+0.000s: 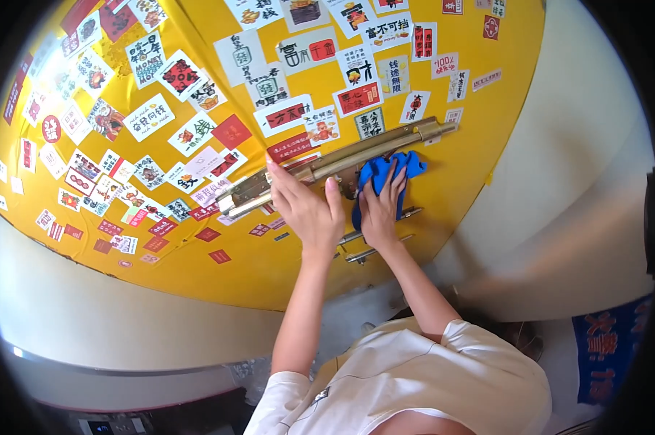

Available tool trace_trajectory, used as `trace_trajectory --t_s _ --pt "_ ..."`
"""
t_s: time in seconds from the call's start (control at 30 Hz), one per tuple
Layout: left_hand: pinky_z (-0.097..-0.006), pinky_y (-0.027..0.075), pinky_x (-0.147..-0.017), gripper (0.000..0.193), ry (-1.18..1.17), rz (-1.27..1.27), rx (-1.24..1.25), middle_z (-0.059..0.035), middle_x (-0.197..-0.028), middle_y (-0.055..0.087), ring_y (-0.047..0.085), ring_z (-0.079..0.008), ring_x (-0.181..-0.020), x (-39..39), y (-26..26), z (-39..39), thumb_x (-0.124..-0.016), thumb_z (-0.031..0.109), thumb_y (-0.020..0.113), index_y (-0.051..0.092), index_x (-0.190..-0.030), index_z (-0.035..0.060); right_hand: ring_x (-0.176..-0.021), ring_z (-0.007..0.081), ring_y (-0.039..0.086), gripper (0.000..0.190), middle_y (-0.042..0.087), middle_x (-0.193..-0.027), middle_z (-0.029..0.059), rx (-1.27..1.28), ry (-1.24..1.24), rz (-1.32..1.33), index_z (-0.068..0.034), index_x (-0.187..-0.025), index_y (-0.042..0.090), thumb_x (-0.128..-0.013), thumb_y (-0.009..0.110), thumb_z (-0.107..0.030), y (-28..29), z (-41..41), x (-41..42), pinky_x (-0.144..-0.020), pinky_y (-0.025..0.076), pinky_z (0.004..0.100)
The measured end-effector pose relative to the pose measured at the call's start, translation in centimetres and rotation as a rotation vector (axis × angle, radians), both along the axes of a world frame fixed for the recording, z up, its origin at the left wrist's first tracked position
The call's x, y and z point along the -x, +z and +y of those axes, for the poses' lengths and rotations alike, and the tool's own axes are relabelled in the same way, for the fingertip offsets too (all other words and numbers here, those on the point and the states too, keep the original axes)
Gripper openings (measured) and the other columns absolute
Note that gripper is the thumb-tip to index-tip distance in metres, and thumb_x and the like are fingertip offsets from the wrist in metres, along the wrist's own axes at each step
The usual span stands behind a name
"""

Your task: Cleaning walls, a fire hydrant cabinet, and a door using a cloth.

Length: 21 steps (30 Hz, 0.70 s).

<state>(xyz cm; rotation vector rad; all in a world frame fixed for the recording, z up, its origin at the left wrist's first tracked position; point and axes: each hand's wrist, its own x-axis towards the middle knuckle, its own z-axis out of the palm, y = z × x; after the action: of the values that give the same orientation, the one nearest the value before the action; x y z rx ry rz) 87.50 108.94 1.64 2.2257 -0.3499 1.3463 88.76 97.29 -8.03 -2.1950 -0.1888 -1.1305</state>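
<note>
A yellow door panel covered with many stickers fills the view before me, and a long brass-coloured metal slide bolt runs across it. My left hand lies against the bolt's middle part, its fingers apart and nothing seen in it. To its right, my right hand presses a crumpled blue cloth on the panel just under the bolt's right part. The cloth sticks out above and beside the fingers. Smaller metal bolts are fixed below the right hand, partly hidden by it and the wrist.
Pale walls stand at the right and below the panel at the left. A blue banner with writing hangs at the lower right. Dark equipment is at the lower left, near clear plastic wrapping.
</note>
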Motion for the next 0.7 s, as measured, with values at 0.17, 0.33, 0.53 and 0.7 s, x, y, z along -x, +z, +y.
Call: trace_trajectory --t_s 0.17,0.33,0.53,0.7 --pt "-0.047 0.025 -0.107 0.081 -0.026 0.023 0.016 -0.0333 -0.147 0.023 0.033 -0.0456 -0.128 0.3 0.1 -0.2 -0.091 0.033 0.052 0.011 -0.145 -0.0121 -0.136 0.0577 0.01 0.042 0.015 -0.15 0.0321 0.161 -0.103 0.05 -0.008 -0.131 0.052 -0.089 0.052 -0.01 1.1 -2.3 0.3 -0.109 0.014 0.0644" --pt "-0.0491 0.024 -0.107 0.078 -0.072 0.019 0.06 -0.0336 -0.145 0.026 0.034 -0.0465 -0.125 0.7 0.7 0.4 -0.091 0.03 0.051 0.013 -0.144 -0.0132 -0.138 0.052 0.014 0.043 0.02 -0.15 0.0288 0.17 -0.082 0.042 -0.012 -0.136 0.049 -0.094 0.045 -0.017 2.0 -4.4 0.3 -0.112 0.014 0.0582" --pt "-0.0453 0.027 -0.107 0.078 -0.031 0.038 0.078 -0.0299 -0.148 0.024 0.034 -0.0427 -0.128 1.0 0.7 0.2 -0.089 0.029 0.054 0.016 -0.145 -0.0106 -0.14 0.0484 0.012 0.042 0.017 -0.152 0.0284 0.157 -0.113 0.056 -0.005 -0.135 0.05 -0.095 0.046 -0.018 0.7 -8.1 -0.7 -0.114 0.011 0.0541" --pt "-0.0467 0.026 -0.106 0.077 0.029 0.049 0.047 -0.0301 -0.148 0.026 0.035 -0.0441 -0.125 0.5 0.5 -0.2 -0.089 0.029 0.053 0.017 -0.145 -0.0103 -0.139 0.0486 0.016 0.038 0.021 -0.15 0.0289 0.082 -0.127 -0.068 -0.004 -0.128 0.057 -0.092 0.05 -0.015 0.4 -11.7 -2.0 -0.114 0.013 0.0537"
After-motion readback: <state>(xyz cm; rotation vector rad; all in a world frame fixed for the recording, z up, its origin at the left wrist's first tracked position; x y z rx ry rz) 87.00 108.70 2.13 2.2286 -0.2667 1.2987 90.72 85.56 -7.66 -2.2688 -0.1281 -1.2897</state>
